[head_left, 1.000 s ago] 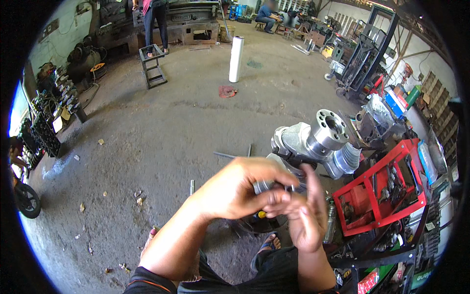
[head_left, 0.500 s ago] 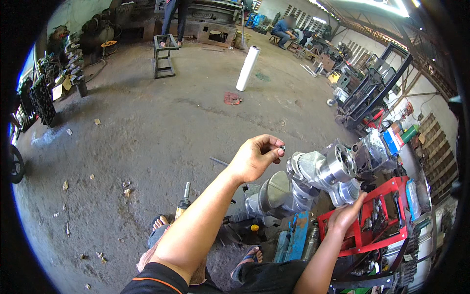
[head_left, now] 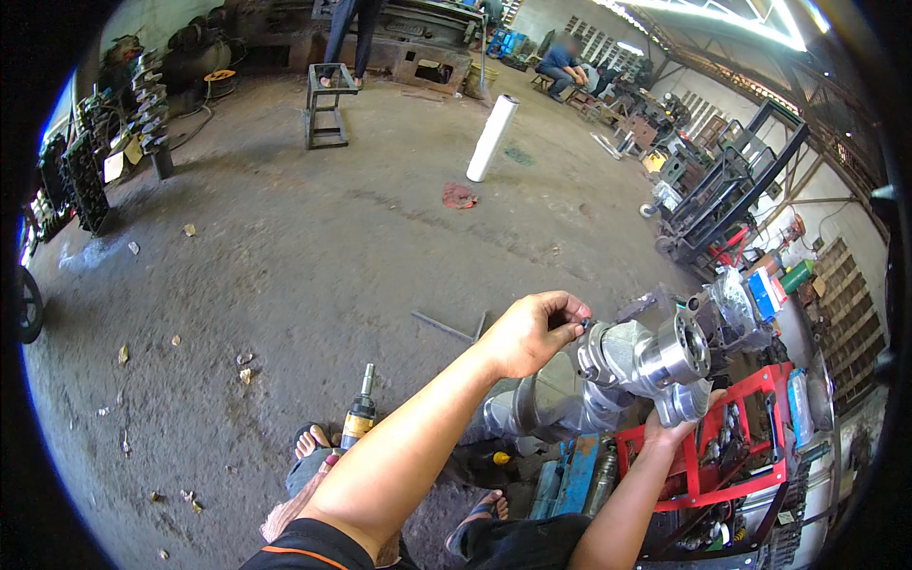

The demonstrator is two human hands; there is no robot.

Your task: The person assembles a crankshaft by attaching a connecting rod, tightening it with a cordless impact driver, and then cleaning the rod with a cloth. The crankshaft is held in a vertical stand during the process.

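Note:
A large, shiny metal crankshaft (head_left: 622, 344) lies at a slant in front of me, its round drilled flange at the right end. My left hand (head_left: 534, 332) is closed in a pinch on a small dark metal piece (head_left: 584, 325), held right beside a crank journal; whether the piece touches the crankshaft I cannot tell. My right hand (head_left: 673, 429) is under the flange end, palm up against the metal. Its fingers are mostly hidden behind the crankshaft, but they appear to grip it from below.
A red metal tool rack (head_left: 698, 489) stands on the right, with a blue box (head_left: 575, 472) near it. A power tool with a long socket (head_left: 359, 418) stands by my left foot. Farther off are a white roll (head_left: 492, 138), a red rag (head_left: 458, 196), a metal stand (head_left: 326, 119) and a forklift (head_left: 727, 180).
My left hand has moved right and down, bringing the small metal piece from open air to the crankshaft. My right hand stays under the flange end. The view has shifted slightly.

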